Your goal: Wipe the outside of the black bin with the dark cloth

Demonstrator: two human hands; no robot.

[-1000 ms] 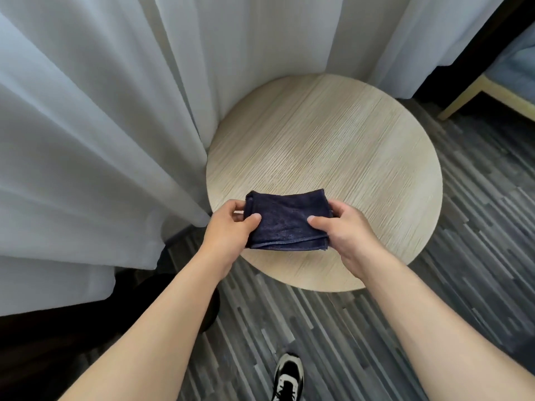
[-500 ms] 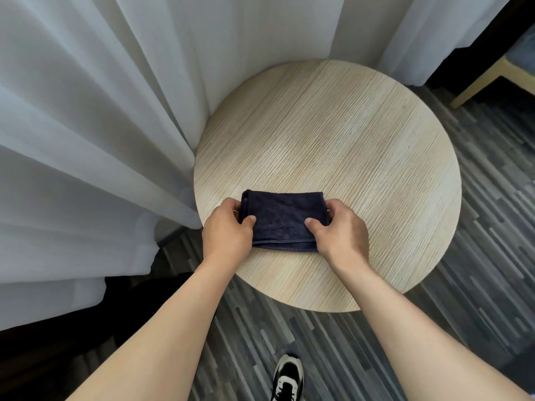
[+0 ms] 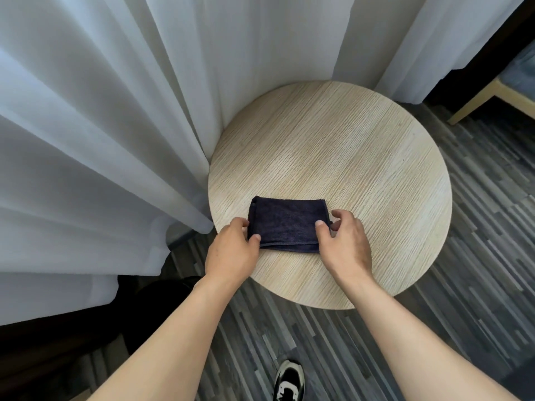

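The dark cloth (image 3: 286, 224) lies folded in a rectangle on the near left part of the round wooden table (image 3: 362, 157). My left hand (image 3: 231, 253) grips its left edge, thumb on top. My right hand (image 3: 346, 241) is at the cloth's right edge: the thumb rests on the fabric and the fingers are spread and lifted off it. A black rounded shape (image 3: 156, 296), possibly the bin, sits on the floor under the curtain to the left of my left forearm. Most of it is hidden.
White sheer curtains (image 3: 115, 140) hang along the left and behind the table, touching its left rim. A pale wooden chair leg (image 3: 477, 102) stands at the far right. Grey striped flooring surrounds the table, with my shoe (image 3: 289, 380) below.
The cloth has gone from held just above the table to lying flat on it. My right fingers have opened off its right edge. The view has shifted, so the table sits further right.
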